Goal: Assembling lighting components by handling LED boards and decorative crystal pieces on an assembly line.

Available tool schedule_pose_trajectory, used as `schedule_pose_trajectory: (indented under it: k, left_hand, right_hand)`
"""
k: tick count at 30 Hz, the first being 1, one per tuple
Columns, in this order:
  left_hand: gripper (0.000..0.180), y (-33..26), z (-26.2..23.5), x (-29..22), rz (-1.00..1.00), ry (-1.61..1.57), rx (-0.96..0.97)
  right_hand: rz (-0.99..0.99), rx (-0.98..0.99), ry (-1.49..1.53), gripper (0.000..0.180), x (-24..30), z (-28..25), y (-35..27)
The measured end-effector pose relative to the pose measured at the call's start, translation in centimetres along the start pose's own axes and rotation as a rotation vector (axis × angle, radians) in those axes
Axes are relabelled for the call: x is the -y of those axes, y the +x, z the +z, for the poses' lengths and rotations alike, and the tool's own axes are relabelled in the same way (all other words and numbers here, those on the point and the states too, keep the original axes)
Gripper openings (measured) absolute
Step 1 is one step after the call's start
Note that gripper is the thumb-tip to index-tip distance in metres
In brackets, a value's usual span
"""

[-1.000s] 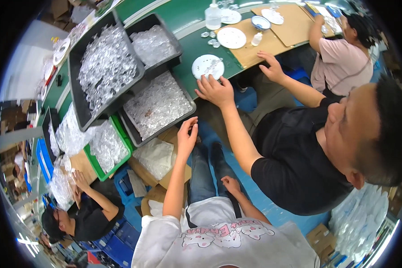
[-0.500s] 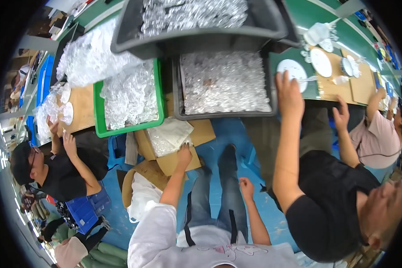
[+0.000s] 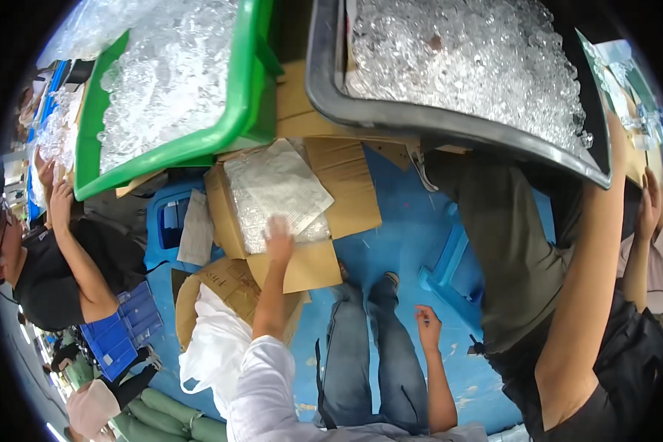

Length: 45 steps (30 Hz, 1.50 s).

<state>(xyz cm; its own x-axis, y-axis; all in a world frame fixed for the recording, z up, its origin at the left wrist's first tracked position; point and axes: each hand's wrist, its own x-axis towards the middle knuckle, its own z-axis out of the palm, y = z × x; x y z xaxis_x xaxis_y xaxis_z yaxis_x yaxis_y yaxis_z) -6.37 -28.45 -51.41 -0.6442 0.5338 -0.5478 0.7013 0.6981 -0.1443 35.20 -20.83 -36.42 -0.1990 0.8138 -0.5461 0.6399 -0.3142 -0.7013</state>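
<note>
My left hand [image 3: 278,237] reaches over the near edge of an open cardboard box [image 3: 287,271], its fingers smeared by motion. Inside the box lie clear plastic pieces [image 3: 247,210], partly covered by white printed sheets [image 3: 291,180]. I cannot tell if the hand touches them. Lower right, my right hand [image 3: 429,329] hangs beside my legs with its fingers curled in; a small dark spot shows at the fingertips, too small to name.
Above the box stand a green bin [image 3: 236,121] and a dark grey bin [image 3: 449,118], both full of clear plastic pieces. A white plastic bag [image 3: 217,342] sits left of my legs. Co-workers sit on both sides; the right one's arm [image 3: 586,272] reaches forward. A blue stool [image 3: 453,269] stands right.
The view has come nearer the box, and the upper dark bin is out of sight. My left hand has gone from the box's near flap to above its contents. My right hand still hangs low.
</note>
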Motion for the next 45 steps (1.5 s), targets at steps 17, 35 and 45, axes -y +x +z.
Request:
schedule_pose_trajectory:
  k: [17, 35, 45]
  left_hand:
    - [0.042, 5.9, -1.5, -3.4, 0.319, 0.053, -0.241]
    - [0.017, 6.8, -2.1, -2.4, 0.233, -0.051, -0.210]
    - [0.025, 1.8, -11.3, -4.5, 0.213, -1.086, -0.487]
  right_hand:
    - [0.026, -0.111, 0.095, 0.017, -1.7, 1.1, 0.3]
    - [0.014, -0.247, 0.089, 0.023, -1.3, -3.4, -1.8]
    - [0.080, -0.273, 0.178, 0.016, 2.0, -4.3, -4.2]
